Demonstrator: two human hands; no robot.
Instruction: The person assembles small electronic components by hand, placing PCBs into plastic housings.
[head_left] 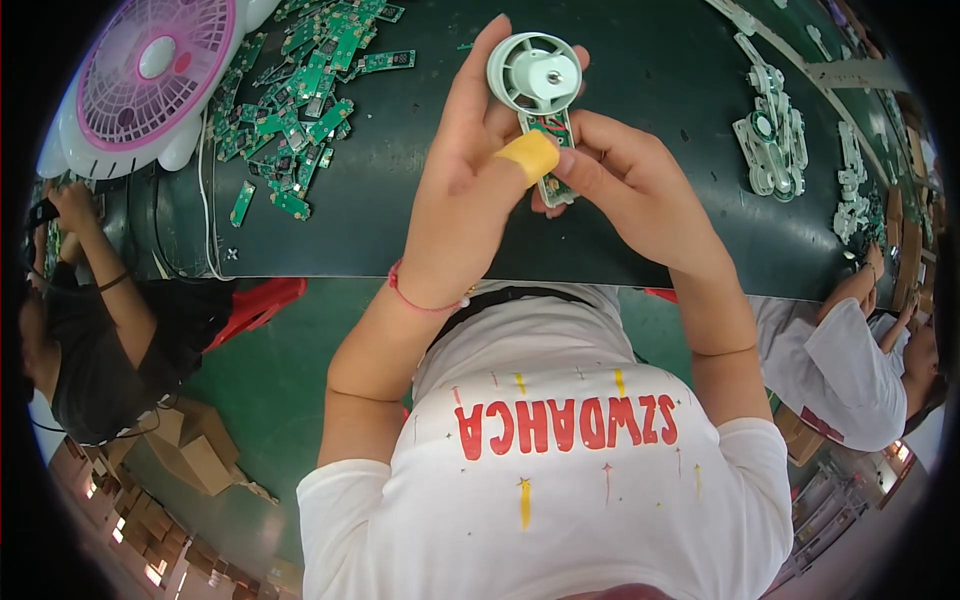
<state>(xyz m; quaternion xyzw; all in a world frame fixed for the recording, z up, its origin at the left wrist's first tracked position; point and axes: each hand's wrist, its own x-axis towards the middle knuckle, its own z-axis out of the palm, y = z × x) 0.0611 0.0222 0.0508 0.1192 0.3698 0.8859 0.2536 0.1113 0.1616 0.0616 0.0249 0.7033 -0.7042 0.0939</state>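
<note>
"White shirt nearest. How many hands?"

"Two. Left hand and right hand both gripping one pale round-headed gadget above the table."

"What else?"

"One pink-and-white fan and circuit boards, too many to count, left; pale plastic parts right."

"Surface, room?"

"Table dark, floor green, cardboard boxes, one person left, at least one right"
</note>
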